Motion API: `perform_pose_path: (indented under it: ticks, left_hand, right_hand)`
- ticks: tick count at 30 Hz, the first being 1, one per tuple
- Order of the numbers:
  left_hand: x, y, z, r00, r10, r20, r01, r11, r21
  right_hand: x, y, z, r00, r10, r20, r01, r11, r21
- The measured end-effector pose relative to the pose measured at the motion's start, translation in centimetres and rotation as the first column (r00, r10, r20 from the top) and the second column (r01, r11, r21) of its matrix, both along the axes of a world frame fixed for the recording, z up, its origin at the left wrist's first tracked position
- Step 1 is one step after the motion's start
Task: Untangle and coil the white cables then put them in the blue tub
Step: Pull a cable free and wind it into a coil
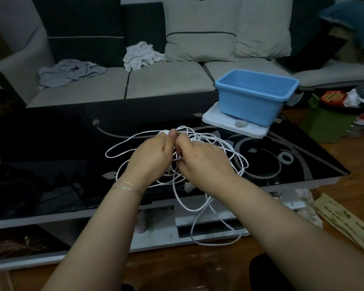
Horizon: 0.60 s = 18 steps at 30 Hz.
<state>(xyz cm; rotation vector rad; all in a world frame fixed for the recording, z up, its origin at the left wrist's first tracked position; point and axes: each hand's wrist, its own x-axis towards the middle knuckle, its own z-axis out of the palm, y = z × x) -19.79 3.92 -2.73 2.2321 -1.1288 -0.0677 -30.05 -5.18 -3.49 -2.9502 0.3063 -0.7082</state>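
Note:
A tangle of white cables [229, 148] lies on the black glass coffee table [61, 143], with loops trailing over the near edge toward the floor. My left hand [149, 158] pinches a white plug end of the cables between thumb and fingers. Right beside it, my right hand [202, 162] grips a strand of the same tangle. The blue tub [254, 101] stands empty at the table's far right, on top of a white lidded box [235, 124].
A grey sofa [166, 80] with cushions and crumpled cloths runs behind the table. Packets and a green box [332, 122] crowd the right side. A clear tape ring [286, 158] lies on the glass. Papers [345, 221] lie on the wooden floor at the right.

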Motion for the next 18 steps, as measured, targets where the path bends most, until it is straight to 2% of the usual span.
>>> perform_pose_path:
  ticks: [3,6,9,11,13,16,18]
  left_hand:
    - [1.0,0.4,0.0,0.995,-0.034,-0.089,0.041,0.996,0.080]
    - [1.1,0.6,-0.2,0.921,-0.151,-0.359,0.164,0.986,0.006]
    - [1.1,0.9,-0.2,0.900,-0.214,-0.379,0.226,0.974,-0.013]
    - [1.2,1.1,-0.2,0.835,-0.264,-0.482,0.238,0.964,-0.114]
    - [1.3,1.5,0.1,0.724,-0.359,-0.589,0.219,0.929,-0.297]
    - [1.7,2.0,0.6,0.546,-0.489,-0.680,0.069,0.835,-0.546]
    - [1.8,2.0,0.6,0.480,-0.530,-0.699,-0.060,0.775,-0.629]
  right_hand:
    - [0.0,-1.5,0.1,0.997,-0.072,0.031,0.072,0.997,-0.010]
    - [-0.1,-3.9,-0.1,0.980,-0.187,0.070,0.185,0.982,0.025]
    - [0.1,-5.7,-0.4,0.955,-0.264,0.136,0.264,0.964,0.021]
    - [0.3,-6.3,-0.8,0.950,-0.284,0.132,0.282,0.959,0.031]
    - [0.4,-6.7,-1.4,0.952,-0.296,0.072,0.297,0.955,0.001]
    - [0.4,-7.5,-2.1,0.931,-0.349,-0.104,0.346,0.937,-0.049]
    - [0.2,-7.4,-1.8,0.934,-0.320,-0.161,0.328,0.944,0.024]
